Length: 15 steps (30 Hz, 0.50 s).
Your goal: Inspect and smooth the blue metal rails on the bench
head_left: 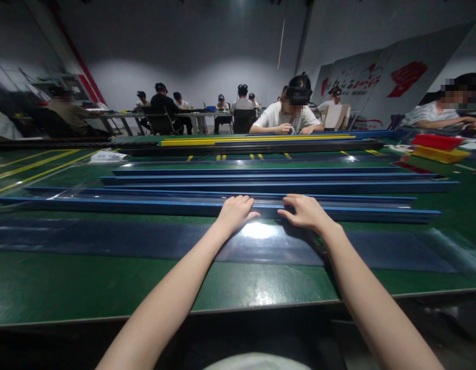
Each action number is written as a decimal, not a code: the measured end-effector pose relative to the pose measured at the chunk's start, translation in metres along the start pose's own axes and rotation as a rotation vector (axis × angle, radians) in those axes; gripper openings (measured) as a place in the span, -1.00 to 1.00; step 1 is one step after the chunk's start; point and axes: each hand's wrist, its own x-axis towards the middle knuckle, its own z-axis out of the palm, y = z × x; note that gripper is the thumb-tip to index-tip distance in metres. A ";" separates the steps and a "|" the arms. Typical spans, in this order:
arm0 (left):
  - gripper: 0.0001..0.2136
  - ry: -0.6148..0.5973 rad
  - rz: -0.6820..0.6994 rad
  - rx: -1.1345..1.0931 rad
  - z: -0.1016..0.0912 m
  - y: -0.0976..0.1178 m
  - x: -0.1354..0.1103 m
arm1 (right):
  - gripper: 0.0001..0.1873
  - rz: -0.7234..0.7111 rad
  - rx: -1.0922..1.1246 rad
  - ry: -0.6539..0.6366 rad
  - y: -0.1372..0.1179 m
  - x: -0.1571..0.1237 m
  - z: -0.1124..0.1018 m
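Note:
A long blue plastic channel (176,207) with raised edges lies crosswise in front of me, with shiny clear film along its inside. My left hand (235,211) grips its near wall, fingers over the top and thumb on my side. Farther right along the same wall, my right hand (305,211) holds on with bent fingers and thumb. Between the hands a short stretch of the channel shows. Nearer to me, a long clear plastic strip (145,239) lies flat on the green table (153,288); my forearms pass above it.
More blue channels (261,177) lie parallel beyond my hands. Yellow strips (257,140) rest on dark lengths farther back. A white packet (108,156) lies at left; red (436,142) and yellow bins (440,154) stand at right. A co-worker (290,110) sits opposite, with several people behind.

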 end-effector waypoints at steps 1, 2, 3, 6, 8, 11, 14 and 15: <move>-0.68 0.001 0.001 0.002 0.000 0.000 0.000 | -0.69 -0.006 0.007 0.006 -0.002 0.001 0.001; -0.68 0.000 0.001 0.004 0.000 0.000 0.000 | -0.69 -0.012 0.013 0.012 -0.005 0.002 0.002; -0.68 -0.002 -0.001 0.005 0.000 0.000 0.000 | -0.68 -0.019 0.015 0.021 -0.008 0.003 0.003; -0.69 -0.011 -0.003 0.006 -0.001 0.000 0.000 | -0.71 -0.066 0.011 0.052 -0.014 0.005 0.007; -0.69 -0.016 -0.004 0.004 -0.002 0.000 0.000 | -0.75 -0.095 0.018 0.074 -0.015 0.007 0.009; -0.69 -0.014 -0.008 -0.002 -0.002 0.001 0.000 | -0.76 -0.105 0.027 0.093 -0.014 0.008 0.010; -0.68 -0.007 -0.003 -0.003 -0.002 0.000 0.000 | -0.76 -0.102 0.023 0.088 -0.012 0.010 0.010; -0.67 -0.006 -0.002 -0.001 -0.002 0.000 0.000 | -0.76 -0.099 0.024 0.083 -0.012 0.010 0.009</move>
